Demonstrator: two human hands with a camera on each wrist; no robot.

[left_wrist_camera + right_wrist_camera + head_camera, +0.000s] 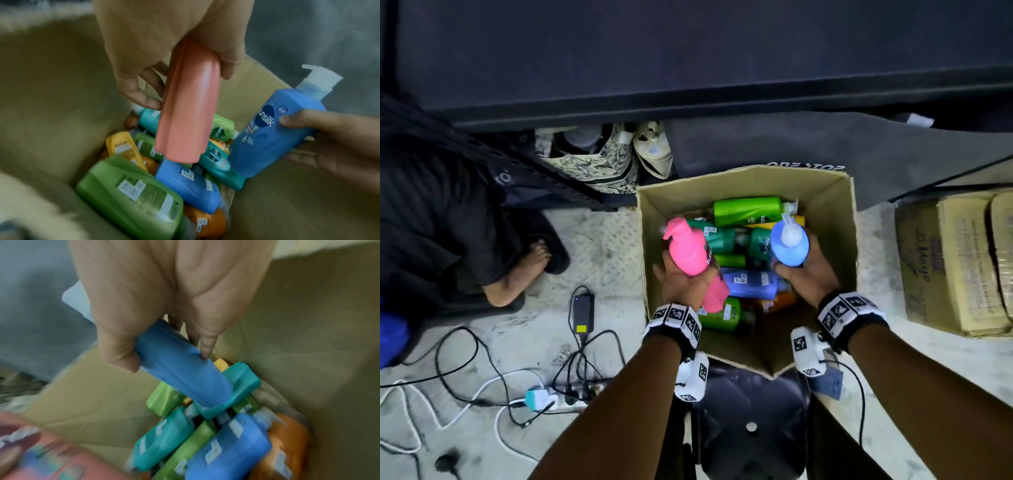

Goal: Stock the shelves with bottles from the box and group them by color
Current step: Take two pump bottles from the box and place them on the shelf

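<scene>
Gripping a pink bottle (686, 251) by its lower body, the left hand (681, 282) holds it above the open cardboard box (835, 205), pump end pointing away from the person; the left wrist view shows fingers (141, 95) and thumb curled round its sides. The right hand (806, 274) holds a blue bottle (789, 245) in the same manner, fingers wrapped round the lower body, white pump uppermost, over the right half of the box. Both wrists carry bands with black-and-white markers.

Below the hands, inside the box, further bottles lie on their sides in a loose heap: a second blue bottle (751, 282) near the middle, a green bottle (719, 313) against the near wall, an orange bottle (779, 301) beside it, teal bottles (726, 238) across the centre, and a large green bottle (750, 207) along the far side. A yellow bottle (123, 146) shows in the left wrist view.

To the left of the box, on the pale floor, lie a black power adapter (582, 310), tangled cables and a power strip (561, 399). A second person's bare foot (524, 274) rests farther left. A sealed carton (955, 263) stands to the right of the box. Beyond the box, grey cloth (808, 144) hangs down and the dark shelf (688, 51) spans the top of the head view.
</scene>
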